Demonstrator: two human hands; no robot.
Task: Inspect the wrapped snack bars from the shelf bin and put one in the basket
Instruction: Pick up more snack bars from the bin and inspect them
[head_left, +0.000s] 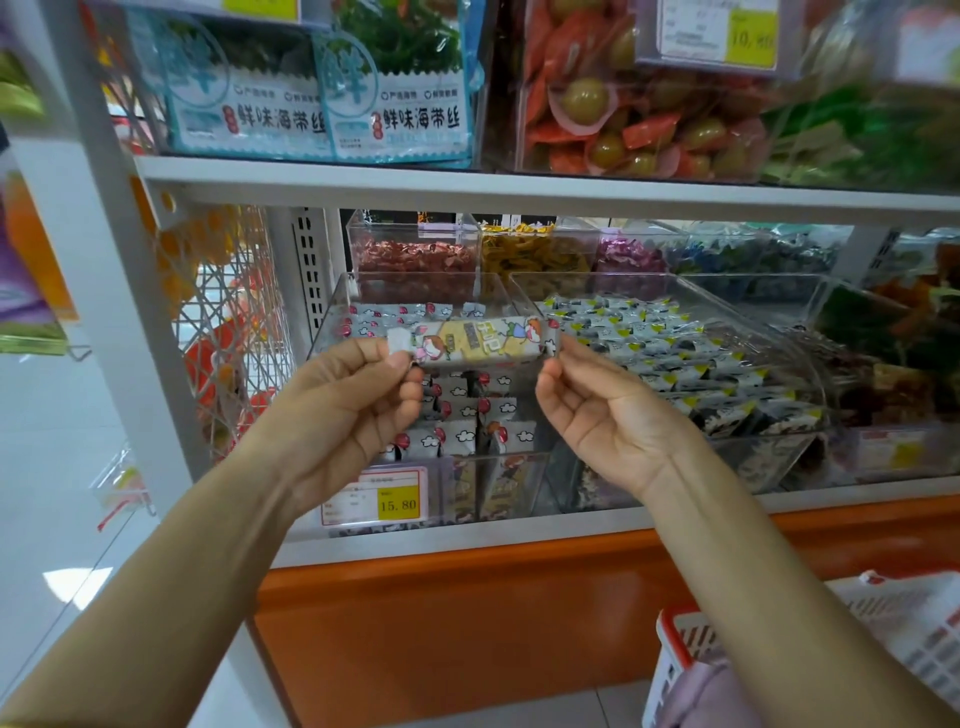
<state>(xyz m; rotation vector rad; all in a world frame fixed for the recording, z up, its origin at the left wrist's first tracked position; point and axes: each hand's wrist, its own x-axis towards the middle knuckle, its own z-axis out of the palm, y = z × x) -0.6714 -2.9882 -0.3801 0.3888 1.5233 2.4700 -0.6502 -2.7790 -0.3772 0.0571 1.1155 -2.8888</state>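
A wrapped snack bar with a yellow cartoon print is held level in front of the shelf, stretched between both hands. My left hand pinches its left wrapper end. My right hand pinches its right end. Right behind and below the bar is a clear shelf bin filled with several similar bars in white wrappers with red and cloud prints. A white basket with a red rim sits at the lower right, partly cut off by my right arm and the frame edge.
A neighbouring clear bin holds several grey and yellow wrapped bars. A yellow price tag reads 15.80. Seaweed packets and candy bins fill the upper shelf. An orange shelf base runs below. A wire rack stands left.
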